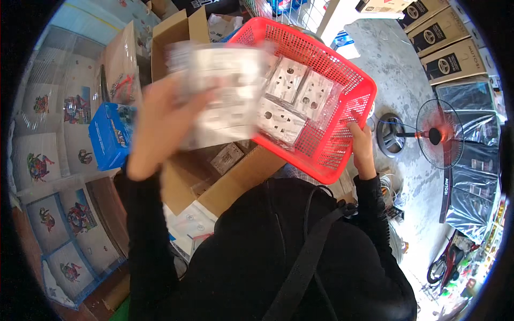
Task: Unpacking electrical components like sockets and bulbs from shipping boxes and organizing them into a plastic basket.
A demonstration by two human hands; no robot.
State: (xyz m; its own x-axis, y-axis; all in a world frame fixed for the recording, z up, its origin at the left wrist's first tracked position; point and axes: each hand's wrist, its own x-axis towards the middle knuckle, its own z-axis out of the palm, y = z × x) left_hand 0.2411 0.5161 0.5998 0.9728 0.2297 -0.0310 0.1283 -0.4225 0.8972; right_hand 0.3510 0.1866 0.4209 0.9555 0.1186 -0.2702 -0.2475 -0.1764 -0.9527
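My left hand (172, 108) grips a plastic-wrapped pack of white plates (229, 92), blurred, above the left end of a red plastic basket (321, 166). My right hand (361, 140) holds the basket's right rim. Inside the basket lie several white plates with round and slotted holes, in clear wrap, such as one wrapped plate (314, 94) at the right. An open cardboard box (237, 180) stands below and left of the basket, partly hidden by it. Another wrapped plate (227, 158) lies in that box.
A blue box (110, 136) stands left of my left hand. At the right are a fan (435, 136) on the concrete floor (369, 60), stacked cartons (449, 66) and coils of cable (395, 240). A wire rack (305, 16) rises behind the basket.
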